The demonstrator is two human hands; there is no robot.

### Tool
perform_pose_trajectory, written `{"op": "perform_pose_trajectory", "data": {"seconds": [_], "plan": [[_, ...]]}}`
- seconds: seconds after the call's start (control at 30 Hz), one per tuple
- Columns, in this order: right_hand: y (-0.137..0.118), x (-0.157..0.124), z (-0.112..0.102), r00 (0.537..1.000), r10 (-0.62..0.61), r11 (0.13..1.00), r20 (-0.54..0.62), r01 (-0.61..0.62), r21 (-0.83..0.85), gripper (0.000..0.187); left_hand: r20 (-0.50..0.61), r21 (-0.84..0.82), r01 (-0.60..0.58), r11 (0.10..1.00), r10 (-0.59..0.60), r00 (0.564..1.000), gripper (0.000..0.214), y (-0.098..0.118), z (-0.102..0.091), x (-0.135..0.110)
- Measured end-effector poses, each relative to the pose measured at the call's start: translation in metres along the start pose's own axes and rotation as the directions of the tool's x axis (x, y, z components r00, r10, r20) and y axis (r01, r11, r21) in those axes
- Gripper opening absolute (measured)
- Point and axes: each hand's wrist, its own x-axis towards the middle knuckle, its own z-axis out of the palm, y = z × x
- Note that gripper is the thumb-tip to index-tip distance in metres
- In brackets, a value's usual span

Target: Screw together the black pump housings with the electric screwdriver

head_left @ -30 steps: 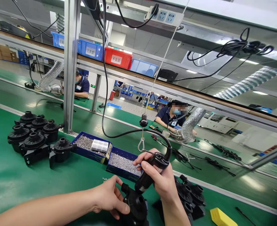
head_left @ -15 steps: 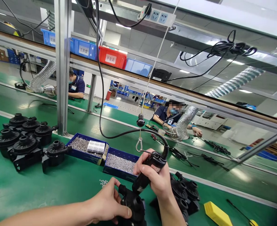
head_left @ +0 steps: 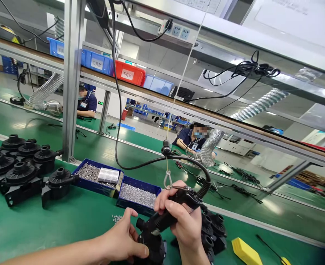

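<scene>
Low in the head view, my left hand (head_left: 120,239) grips a black round plastic housing (head_left: 153,252) with a short spout, thumb across its near side. Fingers of my right hand (head_left: 188,224) are wrapped around a black electric screwdriver (head_left: 165,220), which slants down to the left. Its nose meets the top of the housing; the bit and any screw under it are hidden. A black cable and a metal clip (head_left: 168,180) on a hanging cord run to the tool. Small metal rings (head_left: 116,219) lie loose left of the housing.
Two blue bins hold screws (head_left: 87,171) and small metal pieces (head_left: 138,195). Similar black housings stand at left (head_left: 21,173) and right (head_left: 216,228). A yellow block (head_left: 245,251) lies at right. A metal post (head_left: 72,81) rises behind; co-workers sit beyond.
My right hand has tipped the screwdriver to a flatter slant, its nose now farther left over the housing. My left hand keeps its hold. The whole view has shifted slightly.
</scene>
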Motion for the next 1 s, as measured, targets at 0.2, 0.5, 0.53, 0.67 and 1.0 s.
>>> {"op": "perform_pose_trajectory", "data": {"seconds": [0.2, 0.5, 0.53, 0.67, 1.0], "plan": [[0.007, 0.002, 0.006, 0.998, 0.058, 0.997, 0.007, -0.058, -0.041, 0.024, -0.01, 0.0, 0.021, 1.0, -0.021, 1.0, 0.086, 0.001, -0.001, 0.0], [0.012, 0.005, 0.008, 0.991, 0.119, 0.992, 0.066, -0.116, -0.051, 0.03, -0.014, -0.019, 0.035, 0.999, -0.036, 0.999, 0.088, 0.002, 0.0, -0.001], [0.013, 0.005, 0.008, 0.99, 0.118, 0.992, 0.082, -0.115, -0.047, 0.03, -0.015, -0.021, 0.038, 0.999, -0.038, 0.999, 0.088, 0.001, -0.001, 0.0], [0.012, 0.003, 0.009, 0.983, 0.088, 0.996, 0.161, -0.088, -0.001, 0.028, -0.043, -0.035, 0.064, 0.997, -0.066, 0.997, 0.083, -0.002, -0.002, 0.005], [0.01, 0.001, 0.012, 0.955, 0.1, 0.992, 0.28, -0.118, 0.046, 0.032, -0.064, 0.001, 0.0, 1.0, 0.0, 0.998, 0.076, -0.001, -0.001, 0.002]]}}
